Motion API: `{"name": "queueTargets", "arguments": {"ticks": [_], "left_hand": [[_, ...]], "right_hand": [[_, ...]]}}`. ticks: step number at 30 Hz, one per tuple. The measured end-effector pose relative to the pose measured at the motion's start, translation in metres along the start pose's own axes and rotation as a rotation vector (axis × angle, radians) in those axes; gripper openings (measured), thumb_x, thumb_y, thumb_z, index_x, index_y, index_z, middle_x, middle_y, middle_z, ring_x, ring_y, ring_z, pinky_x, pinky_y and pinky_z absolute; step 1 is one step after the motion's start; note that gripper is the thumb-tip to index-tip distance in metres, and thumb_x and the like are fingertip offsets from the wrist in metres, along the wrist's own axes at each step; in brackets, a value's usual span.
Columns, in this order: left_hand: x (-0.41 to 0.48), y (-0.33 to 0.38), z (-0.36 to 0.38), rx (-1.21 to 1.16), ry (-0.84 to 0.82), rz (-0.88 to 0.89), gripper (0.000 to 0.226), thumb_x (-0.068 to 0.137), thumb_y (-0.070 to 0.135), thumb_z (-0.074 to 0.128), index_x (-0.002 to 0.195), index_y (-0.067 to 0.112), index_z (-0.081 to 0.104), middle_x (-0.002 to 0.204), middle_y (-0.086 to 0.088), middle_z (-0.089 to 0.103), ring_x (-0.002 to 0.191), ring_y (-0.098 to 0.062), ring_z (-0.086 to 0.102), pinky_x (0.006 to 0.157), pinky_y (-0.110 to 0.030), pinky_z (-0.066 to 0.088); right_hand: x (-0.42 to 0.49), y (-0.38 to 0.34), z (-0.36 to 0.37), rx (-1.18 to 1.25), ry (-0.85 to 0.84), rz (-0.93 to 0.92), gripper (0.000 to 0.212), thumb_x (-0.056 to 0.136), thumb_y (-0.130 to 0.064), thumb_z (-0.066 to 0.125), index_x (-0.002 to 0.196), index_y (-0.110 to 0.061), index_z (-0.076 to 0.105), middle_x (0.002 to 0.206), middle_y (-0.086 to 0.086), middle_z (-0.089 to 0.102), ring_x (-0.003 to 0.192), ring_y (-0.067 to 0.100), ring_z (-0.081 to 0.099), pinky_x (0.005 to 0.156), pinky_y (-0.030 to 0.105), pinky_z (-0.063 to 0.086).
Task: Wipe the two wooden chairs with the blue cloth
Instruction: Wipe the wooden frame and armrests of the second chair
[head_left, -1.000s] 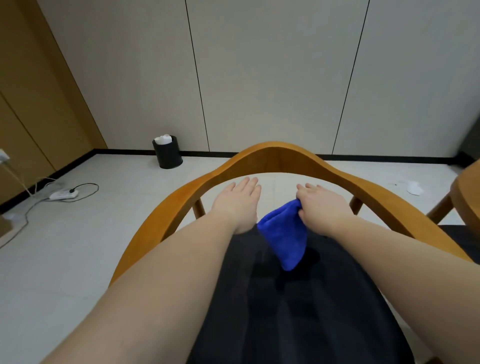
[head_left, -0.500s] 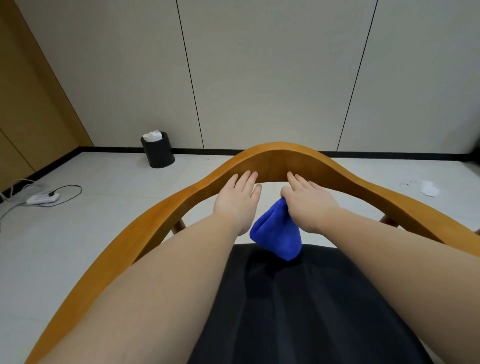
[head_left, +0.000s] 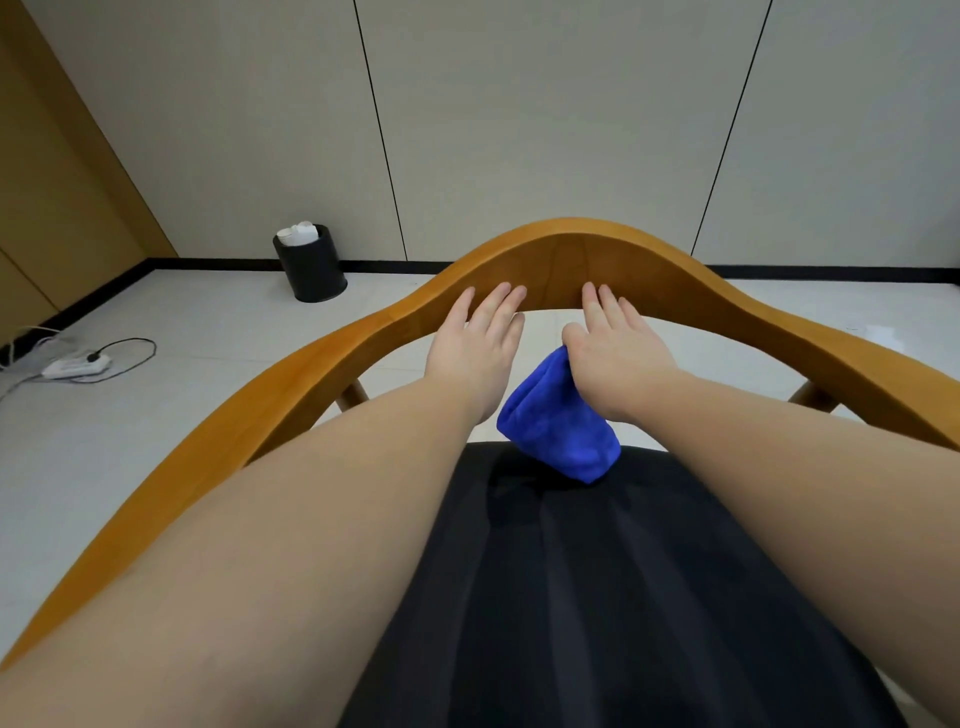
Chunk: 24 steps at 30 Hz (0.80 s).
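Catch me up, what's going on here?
A person is leaning over a wooden chair with both hands at its curved backrest. The left hand is open, its straight fingers against the backrest's inner face. The right hand reaches there too and holds the blue cloth, which hangs bunched under its palm, above the black seat. The cloth is not against the wood at this moment.
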<state>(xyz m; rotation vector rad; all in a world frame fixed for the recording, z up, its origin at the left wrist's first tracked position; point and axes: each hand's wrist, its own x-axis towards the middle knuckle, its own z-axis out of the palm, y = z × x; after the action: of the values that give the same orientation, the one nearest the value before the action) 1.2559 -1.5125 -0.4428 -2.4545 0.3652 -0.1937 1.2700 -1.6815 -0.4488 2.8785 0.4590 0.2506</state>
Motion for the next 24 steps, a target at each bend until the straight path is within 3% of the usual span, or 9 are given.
{"name": "queueTargets", "arguments": {"ticks": [6,15,18,19,21,22,24], "left_hand": [[0.036,-0.008,0.006,0.002,-0.009,0.003,0.079,0.101,0.036,0.043,0.159,0.012,-0.005,0.164,-0.011,-0.018,0.151,-0.028,-0.016,0.123,-0.05,0.002],[0.085,-0.022,-0.003,-0.067,-0.055,0.024,0.081,0.098,0.03,0.048,0.159,0.013,-0.002,0.166,-0.009,-0.008,0.153,-0.027,-0.007,0.124,-0.048,0.003],[0.079,-0.022,-0.008,-0.148,-0.026,0.04,0.08,0.098,0.031,0.05,0.159,0.014,0.002,0.167,-0.007,-0.002,0.153,-0.026,-0.003,0.124,-0.047,0.004],[0.075,-0.022,-0.014,-0.204,-0.02,0.054,0.079,0.098,0.031,0.05,0.159,0.014,0.005,0.167,-0.007,0.002,0.153,-0.025,0.0,0.124,-0.047,0.006],[0.063,-0.021,-0.034,-0.412,-0.055,0.082,0.068,0.098,0.03,0.044,0.158,0.016,0.015,0.165,-0.007,0.016,0.152,-0.026,0.014,0.123,-0.047,0.014],[0.055,-0.019,-0.047,-0.554,-0.1,0.08,0.062,0.099,0.031,0.038,0.157,0.018,0.021,0.161,-0.007,0.027,0.148,-0.027,0.026,0.12,-0.047,0.023],[0.037,-0.015,-0.076,-0.783,-0.181,0.069,0.054,0.1,0.039,0.03,0.152,0.023,0.031,0.147,-0.005,0.048,0.128,-0.027,0.049,0.106,-0.044,0.04]], "right_hand": [[0.033,0.007,0.005,-0.056,0.004,0.024,0.035,0.101,-0.014,0.042,0.136,-0.009,0.044,0.162,0.026,0.002,0.151,0.039,0.002,0.124,0.048,0.007],[0.074,0.024,0.003,-0.023,-0.001,0.067,0.051,0.092,-0.004,0.055,0.141,-0.006,0.04,0.162,0.026,0.004,0.151,0.04,0.004,0.123,0.049,0.008],[0.067,0.029,-0.003,0.008,0.039,0.061,0.049,0.094,-0.009,0.056,0.14,-0.008,0.041,0.16,0.024,0.019,0.149,0.038,0.016,0.123,0.048,0.015],[0.06,0.03,-0.007,0.022,0.053,0.057,0.043,0.094,-0.01,0.055,0.136,-0.009,0.045,0.152,0.022,0.034,0.144,0.036,0.029,0.12,0.047,0.021],[0.04,0.032,-0.021,0.094,0.041,0.072,0.028,0.093,-0.009,0.054,0.12,-0.011,0.05,0.116,0.011,0.057,0.114,0.031,0.054,0.104,0.044,0.039],[0.028,0.034,-0.03,0.137,0.007,0.099,0.023,0.092,-0.007,0.054,0.114,-0.012,0.047,0.098,0.006,0.057,0.097,0.028,0.057,0.089,0.042,0.046],[0.003,0.04,-0.052,0.199,-0.035,0.161,0.024,0.09,-0.005,0.055,0.108,-0.014,0.042,0.08,0.003,0.052,0.077,0.025,0.057,0.064,0.038,0.045]]}}
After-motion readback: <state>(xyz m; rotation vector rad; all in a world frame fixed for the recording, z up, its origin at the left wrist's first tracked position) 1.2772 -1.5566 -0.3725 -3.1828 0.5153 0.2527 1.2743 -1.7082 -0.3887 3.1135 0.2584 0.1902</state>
